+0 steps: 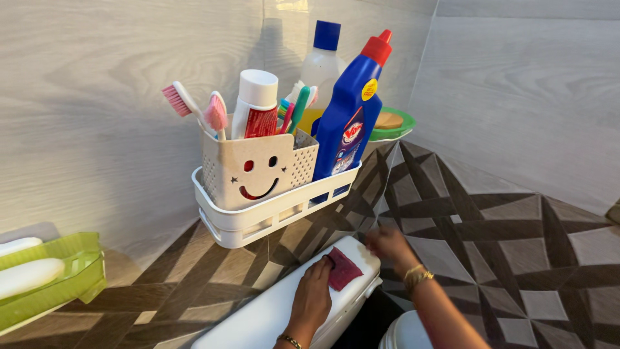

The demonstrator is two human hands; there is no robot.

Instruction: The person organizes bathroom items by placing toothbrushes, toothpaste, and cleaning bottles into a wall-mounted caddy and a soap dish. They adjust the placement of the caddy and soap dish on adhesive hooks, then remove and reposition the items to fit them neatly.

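Observation:
My left hand (311, 298) lies flat on the lid of a white toilet tank (271, 310), pressing a dark red cloth (342, 269) against its top near the right end. Just past that end of the tank, my right hand (389, 244) hovers blurred with fingers loosely curled and nothing visible in them; a gold bracelet sits on its wrist. Above the tank a white wall rack (258, 216) holds a cream smiley-face holder (248, 169) with toothbrushes and a tube, plus a blue bottle (349, 123) with a red cap.
A pale bottle (321, 61) with a blue cap stands behind the blue one. A green soap dish (392, 124) holds a brown bar at the corner. At left a green tray (58, 284) holds white soap bars. Patterned tiles cover the lower wall.

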